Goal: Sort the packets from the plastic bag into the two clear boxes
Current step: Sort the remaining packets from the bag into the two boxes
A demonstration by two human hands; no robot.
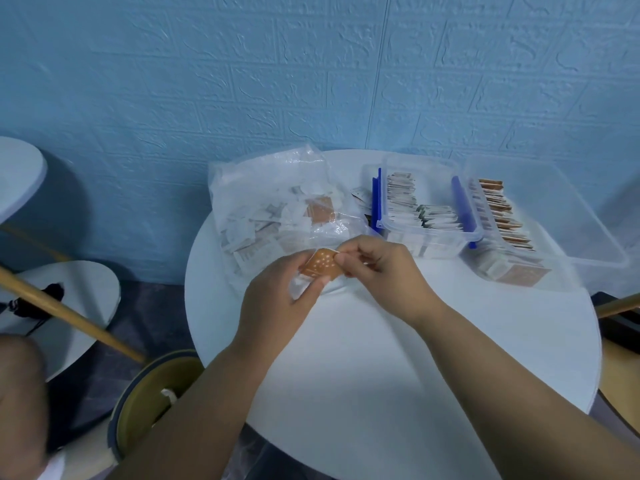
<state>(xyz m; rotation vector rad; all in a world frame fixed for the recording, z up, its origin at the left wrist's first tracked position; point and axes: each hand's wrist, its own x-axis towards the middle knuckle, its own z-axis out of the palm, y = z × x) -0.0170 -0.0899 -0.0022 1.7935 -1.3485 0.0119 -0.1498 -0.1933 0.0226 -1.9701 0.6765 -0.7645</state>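
Note:
An orange packet with white dots point(320, 265) is held over the round white table point(381, 358), just in front of the plastic bag point(277, 202). My left hand point(277, 296) grips its lower edge and also holds some white packets. My right hand point(374, 263) pinches the packet's right corner. The crumpled clear bag lies at the back left with several white packets and an orange one inside. To the right stand two clear boxes: the nearer box point(426, 233) with blue clips holds white packets, the right box point(561, 268) holds rows of orange-brown ones.
A clear lid point(571, 202) lies behind the right box. A yellow stool point(152, 393) stands beside the table at the lower left, and a wooden pole point(69, 313) slants across the floor. A blue textured wall rises right behind the table.

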